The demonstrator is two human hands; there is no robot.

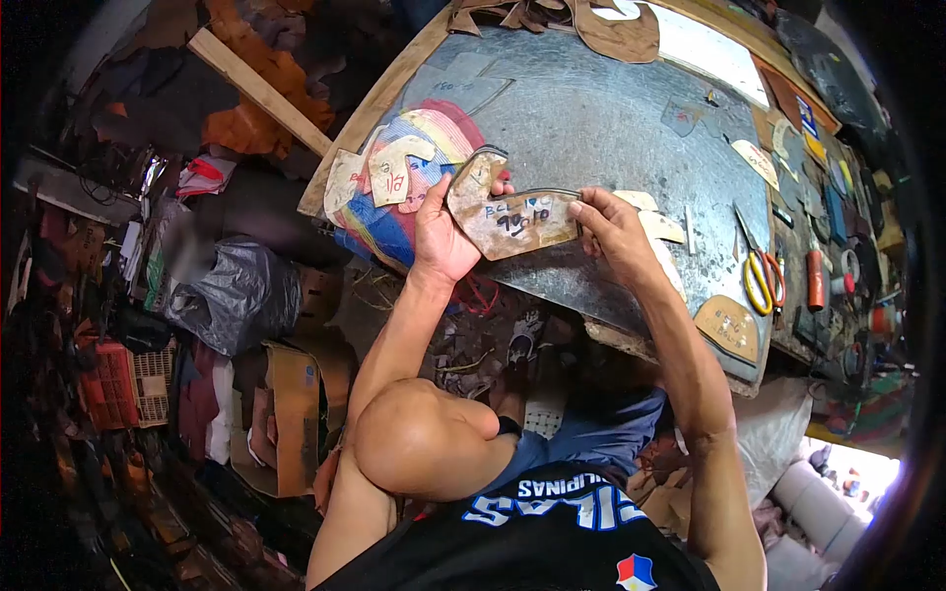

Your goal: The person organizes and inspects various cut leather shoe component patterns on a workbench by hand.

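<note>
Between my two hands is a stained tan pattern piece (522, 225) with a curved notch in its top edge and handwritten marks, "90" and "10" among them. Dark layers show along its upper edge. My left hand (442, 231) grips its left end, with fingertips coming round through the notch. The right end is pinched between the thumb and fingers of my right hand (608, 225). Behind my left hand, smaller paper patterns (392, 175) lie on a striped, colourful cloth bundle (434, 128). The held piece is above the near edge of the metal-topped table (581, 108).
Yellow-handled scissors (758, 281) and a red-handled tool (816, 279) lie at the table's right. A brown pattern (727, 327) rests at the near right corner. Brown leather pieces (621, 32) lie at the far edge. A grey plastic bag (236, 294) and an orange crate (106, 384) stand at left.
</note>
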